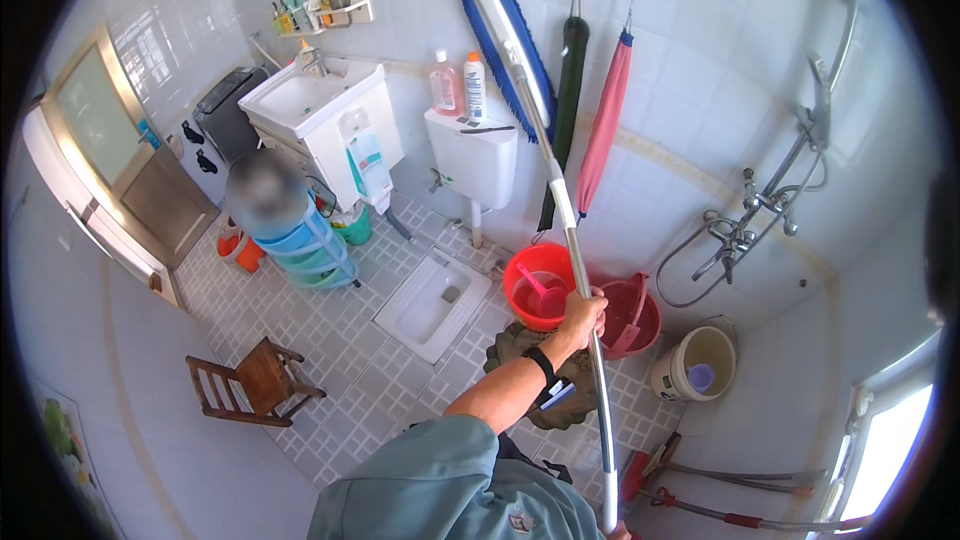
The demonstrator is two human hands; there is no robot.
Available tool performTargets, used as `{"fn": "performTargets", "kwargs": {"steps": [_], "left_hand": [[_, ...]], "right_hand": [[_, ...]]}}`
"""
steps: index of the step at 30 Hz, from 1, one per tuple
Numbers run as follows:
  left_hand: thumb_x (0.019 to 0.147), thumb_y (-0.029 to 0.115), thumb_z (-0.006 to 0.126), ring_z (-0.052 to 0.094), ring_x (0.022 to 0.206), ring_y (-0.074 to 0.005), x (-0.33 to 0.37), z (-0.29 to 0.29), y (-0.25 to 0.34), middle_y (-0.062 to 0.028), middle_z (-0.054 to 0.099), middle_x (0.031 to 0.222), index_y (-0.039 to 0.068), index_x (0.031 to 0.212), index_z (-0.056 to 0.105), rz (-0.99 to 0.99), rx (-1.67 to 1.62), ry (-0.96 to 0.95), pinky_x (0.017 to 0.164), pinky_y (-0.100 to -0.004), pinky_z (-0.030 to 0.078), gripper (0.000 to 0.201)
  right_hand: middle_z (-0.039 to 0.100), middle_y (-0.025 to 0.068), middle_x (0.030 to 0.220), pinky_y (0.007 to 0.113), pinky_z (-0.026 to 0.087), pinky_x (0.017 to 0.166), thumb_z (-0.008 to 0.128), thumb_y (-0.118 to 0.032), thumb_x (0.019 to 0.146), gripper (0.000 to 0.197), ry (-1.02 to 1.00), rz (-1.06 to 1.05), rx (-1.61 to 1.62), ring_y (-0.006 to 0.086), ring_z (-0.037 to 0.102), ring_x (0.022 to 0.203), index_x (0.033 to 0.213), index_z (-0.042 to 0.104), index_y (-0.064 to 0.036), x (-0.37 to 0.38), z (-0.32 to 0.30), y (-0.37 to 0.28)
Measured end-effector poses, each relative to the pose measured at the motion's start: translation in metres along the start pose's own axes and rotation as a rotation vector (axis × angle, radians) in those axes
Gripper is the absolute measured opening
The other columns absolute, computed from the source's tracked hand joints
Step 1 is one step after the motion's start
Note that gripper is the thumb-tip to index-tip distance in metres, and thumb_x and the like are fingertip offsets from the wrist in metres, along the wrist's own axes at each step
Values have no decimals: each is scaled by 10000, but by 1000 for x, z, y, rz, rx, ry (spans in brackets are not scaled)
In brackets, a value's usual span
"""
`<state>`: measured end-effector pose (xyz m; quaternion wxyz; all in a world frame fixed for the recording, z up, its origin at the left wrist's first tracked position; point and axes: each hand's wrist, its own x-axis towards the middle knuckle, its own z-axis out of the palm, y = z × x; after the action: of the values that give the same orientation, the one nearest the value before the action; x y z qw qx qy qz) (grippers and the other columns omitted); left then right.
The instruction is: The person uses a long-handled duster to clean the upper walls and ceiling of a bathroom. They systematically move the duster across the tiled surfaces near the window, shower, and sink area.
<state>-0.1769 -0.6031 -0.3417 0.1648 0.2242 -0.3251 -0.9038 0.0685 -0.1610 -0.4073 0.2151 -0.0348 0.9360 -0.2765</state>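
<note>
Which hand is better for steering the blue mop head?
Probably the left hand, gripping the mop pole nearer the blue mop head. The right hand, mostly out of view, is by the pole's lower end.

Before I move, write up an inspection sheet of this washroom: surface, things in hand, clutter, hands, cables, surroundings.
Surface: grey-and-white tiled floor.
Things in hand: long silver-and-white mop with a blue fringed head, raised in front of the wall.
Clutter: round red plastic basin holding a pink plastic ladle; dark red bucket; cream bucket with a purple cup inside; brown wooden chair.
Hands: left hand closed around the mop; right hand mostly cut off by the lower edge, grip unclear.
Cables: none clearly seen; a silver shower hose loops at the wall.
Surroundings: white squat toilet, white cistern, white washbasin.
</note>
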Motion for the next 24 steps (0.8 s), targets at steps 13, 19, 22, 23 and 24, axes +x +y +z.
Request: {"fn": "performTargets", "kwargs": {"steps": [13,19,22,23,24], "left_hand": [[770,-11,584,356,348,-129,-4,-35,-61,5,394,519,151,836,492,-217,-44,61,334,-323,295,198],[778,-7,587,362,368,-131,-11,-4,-41,-5,386,529,142,840,492,-221,-86,-20,351,-321,302,187],[779,-8,593,362,371,-133,1,16,-13,-4,390,539,125,843,493,-181,-99,-70,354,-316,304,178],[780,-8,596,362,373,-131,9,15,3,-3,389,539,126,844,494,-143,-106,-62,355,-315,304,180],[781,-8,598,361,375,-129,14,16,18,-2,388,539,127,844,494,-115,-120,-55,356,-314,304,181]], "right_hand": [[665,245,819,488,511,694,651,-395,815,404,11,113,-112,441,648,820,1009,629,-41,3,34,56],[665,244,814,485,513,696,653,-398,808,410,128,96,-196,443,645,817,1011,633,-43,14,48,103],[666,244,811,483,513,698,655,-399,804,412,242,63,-237,444,643,816,1013,634,-44,32,69,165],[666,241,802,477,514,688,661,-385,798,409,248,71,-256,435,650,806,1006,634,-34,43,59,132],[667,238,794,471,514,679,667,-372,791,406,256,82,-280,425,658,795,999,634,-24,47,37,79]]}}
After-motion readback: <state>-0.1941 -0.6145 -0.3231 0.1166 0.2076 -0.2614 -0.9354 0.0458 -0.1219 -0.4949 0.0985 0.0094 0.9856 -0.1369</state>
